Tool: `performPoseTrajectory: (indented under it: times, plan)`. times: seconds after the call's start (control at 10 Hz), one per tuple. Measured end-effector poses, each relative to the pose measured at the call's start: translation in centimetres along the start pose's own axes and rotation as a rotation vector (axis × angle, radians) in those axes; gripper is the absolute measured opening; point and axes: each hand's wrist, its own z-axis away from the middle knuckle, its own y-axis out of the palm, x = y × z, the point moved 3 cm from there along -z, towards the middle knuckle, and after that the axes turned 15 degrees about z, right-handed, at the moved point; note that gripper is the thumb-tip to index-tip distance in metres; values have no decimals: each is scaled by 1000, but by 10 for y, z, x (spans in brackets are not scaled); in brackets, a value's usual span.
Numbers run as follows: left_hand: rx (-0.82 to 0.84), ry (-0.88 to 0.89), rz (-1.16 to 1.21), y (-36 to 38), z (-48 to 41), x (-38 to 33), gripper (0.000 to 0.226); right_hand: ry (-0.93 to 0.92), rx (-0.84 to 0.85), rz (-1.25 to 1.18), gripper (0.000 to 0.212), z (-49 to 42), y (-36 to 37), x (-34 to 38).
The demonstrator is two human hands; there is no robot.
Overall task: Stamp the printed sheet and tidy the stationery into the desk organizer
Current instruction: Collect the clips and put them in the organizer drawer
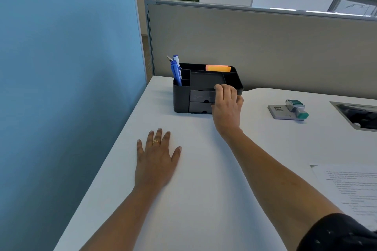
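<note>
Beyond our dark sleeve, our right hand clasps the black desk organizer at its drawer corner. Our left hand lies flat and relaxed on the white desk; we think it should brace the organizer.

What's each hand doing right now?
Left hand: open, flat on the desk.
Right hand: fingers curled round the organizer front.

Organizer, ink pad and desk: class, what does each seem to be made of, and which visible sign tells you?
The organizer looks like moulded plastic, matte black: thin even walls, rounded corners. The ink pad has a grey case with a dull sheen, metal or plastic, unclear. The desk is likely laminate: smooth matte white, no grain.
</note>
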Motion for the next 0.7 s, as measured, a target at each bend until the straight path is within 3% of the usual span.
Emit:
performPoseTrajectory:
  times: [0.6, 0.7]
  plan:
    - [4, -2, 20, -1, 0, -2, 59, 2, 15, 77, 68, -4, 2, -2]
    - [-3, -3, 20, -2, 0, -1, 59, 9, 54, 27, 60, -2, 1, -1]
